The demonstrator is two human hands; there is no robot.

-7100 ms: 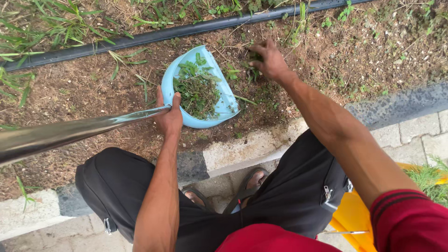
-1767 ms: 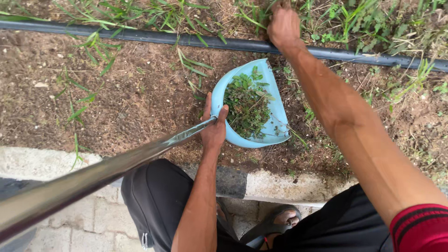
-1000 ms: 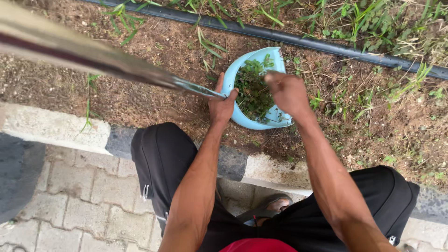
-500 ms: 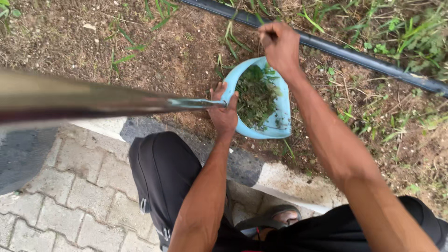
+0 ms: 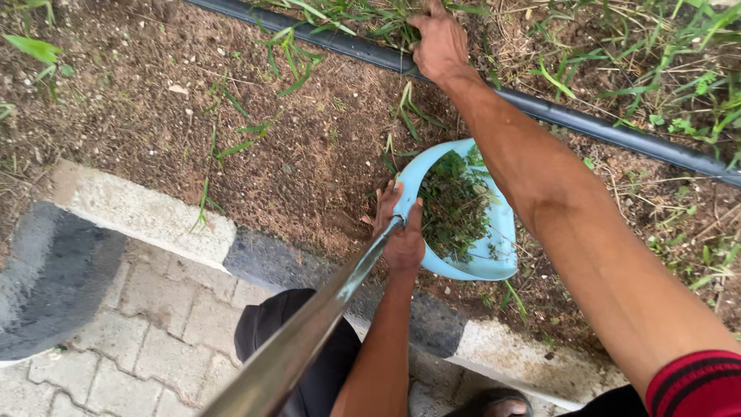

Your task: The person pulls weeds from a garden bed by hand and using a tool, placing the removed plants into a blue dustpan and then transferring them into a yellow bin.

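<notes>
A light blue dustpan (image 5: 499,255) lies on the soil, filled with pulled green weeds (image 5: 454,202). My left hand (image 5: 401,234) grips the pan's back edge where its shiny metal handle (image 5: 309,336) joins; the handle runs down toward the camera. My right hand (image 5: 438,42) reaches far past the pan and over a black hose (image 5: 587,120), its fingers closed in a clump of grass (image 5: 386,15) at the top edge.
Bare brown soil with scattered grass shoots lies left of the pan. A black and white painted kerb (image 5: 139,212) borders grey paving bricks (image 5: 147,340). Thicker weeds (image 5: 664,54) grow beyond the hose at top right. My black trousers show at the bottom.
My right hand has moved from just above the dustpan to beyond the hose and into the grass. The view shifted, and the pan with my left hand sits lower in it.
</notes>
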